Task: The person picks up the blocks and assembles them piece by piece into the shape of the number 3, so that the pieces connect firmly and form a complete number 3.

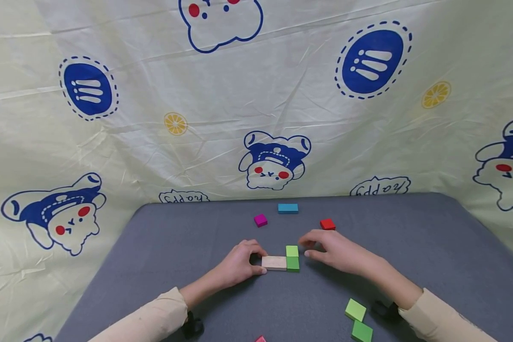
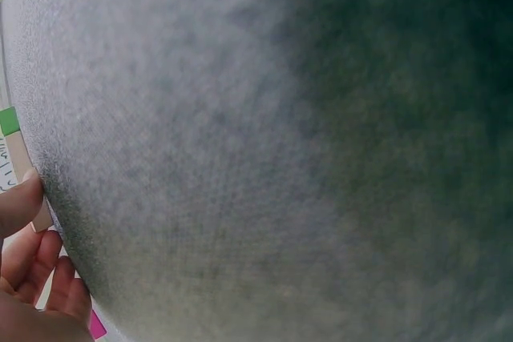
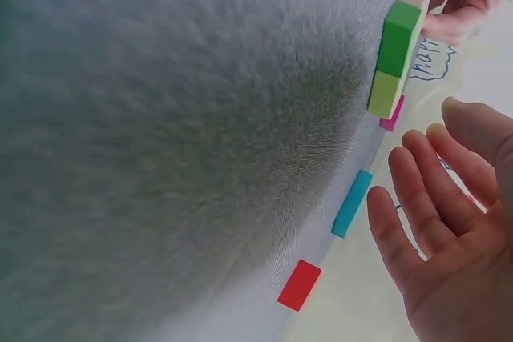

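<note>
My left hand (image 1: 239, 263) pinches the left end of a pale wooden block (image 1: 274, 263) lying on the table, and its thumb also shows on the block in the left wrist view. Against the block's right end sits a green block (image 1: 292, 264), with a light green block (image 1: 292, 251) adjoining it on the far side. Just right of these two, my right hand (image 1: 335, 249) hovers with relaxed fingers (image 3: 421, 190) and holds nothing. A red block (image 1: 327, 224) lies beyond the right hand, partly covered by it in the head view.
A magenta block (image 1: 261, 220) and a blue block (image 1: 288, 208) lie toward the back of the grey table (image 1: 175, 237). Another light green block (image 1: 356, 309) and green block (image 1: 362, 331) lie near the right forearm. A pinkish-red block (image 1: 261, 338) shows at the bottom edge.
</note>
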`<state>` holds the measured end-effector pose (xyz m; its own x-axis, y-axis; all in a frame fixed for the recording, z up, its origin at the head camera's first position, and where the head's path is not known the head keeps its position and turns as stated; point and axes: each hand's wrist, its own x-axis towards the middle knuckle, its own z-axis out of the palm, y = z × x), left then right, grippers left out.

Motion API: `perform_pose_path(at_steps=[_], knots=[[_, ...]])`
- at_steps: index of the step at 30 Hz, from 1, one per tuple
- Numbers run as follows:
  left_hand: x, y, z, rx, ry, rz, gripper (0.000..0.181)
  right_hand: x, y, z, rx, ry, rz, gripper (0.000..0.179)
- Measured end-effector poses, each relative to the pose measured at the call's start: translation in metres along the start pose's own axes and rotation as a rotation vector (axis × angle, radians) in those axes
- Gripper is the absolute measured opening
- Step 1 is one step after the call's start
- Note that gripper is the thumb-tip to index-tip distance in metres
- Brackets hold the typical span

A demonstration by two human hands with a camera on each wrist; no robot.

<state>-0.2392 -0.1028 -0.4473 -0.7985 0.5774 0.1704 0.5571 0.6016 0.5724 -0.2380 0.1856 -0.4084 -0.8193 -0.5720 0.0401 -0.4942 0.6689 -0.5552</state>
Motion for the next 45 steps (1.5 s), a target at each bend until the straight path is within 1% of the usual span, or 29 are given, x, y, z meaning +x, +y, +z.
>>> perform_pose_path(at_steps=[6,10,16,23,26,29,33,40,45], knots=[[0.000,0.001,0.000,-0.005,-0.008,-0.021,0.022,-0.023,-0.010,-0.005,0.013,-0.003,0.013,0.029],[0.000,0.000,0.000,-0.006,-0.006,-0.015,0.022,-0.038,-0.014,-0.005,0.023,-0.011,0.010,0.029],[0.000,0.000,0.001,-0.006,-0.008,-0.015,0.023,-0.059,-0.018,-0.002,0.034,0.003,-0.022,0.026],[0.001,0.000,0.002,-0.001,-0.015,-0.025,0.023,-0.081,-0.013,0.002,0.068,-0.031,-0.013,0.029],[0.001,0.000,0.002,-0.006,-0.018,-0.026,0.023,-0.091,-0.010,0.003,0.066,-0.026,-0.019,0.030],[0.000,0.000,0.001,-0.011,-0.017,-0.023,0.023,-0.099,-0.006,0.004,0.075,-0.032,-0.006,0.032],[0.000,0.000,0.001,-0.017,-0.015,-0.023,0.024,-0.108,-0.002,0.005,0.090,-0.038,0.011,0.034],[-0.001,0.001,0.002,-0.010,-0.012,-0.029,0.024,-0.123,0.005,0.010,0.065,0.003,-0.029,0.033],[0.000,0.001,0.002,-0.008,-0.013,-0.031,0.024,-0.127,0.008,0.011,0.106,-0.035,0.012,0.033]])
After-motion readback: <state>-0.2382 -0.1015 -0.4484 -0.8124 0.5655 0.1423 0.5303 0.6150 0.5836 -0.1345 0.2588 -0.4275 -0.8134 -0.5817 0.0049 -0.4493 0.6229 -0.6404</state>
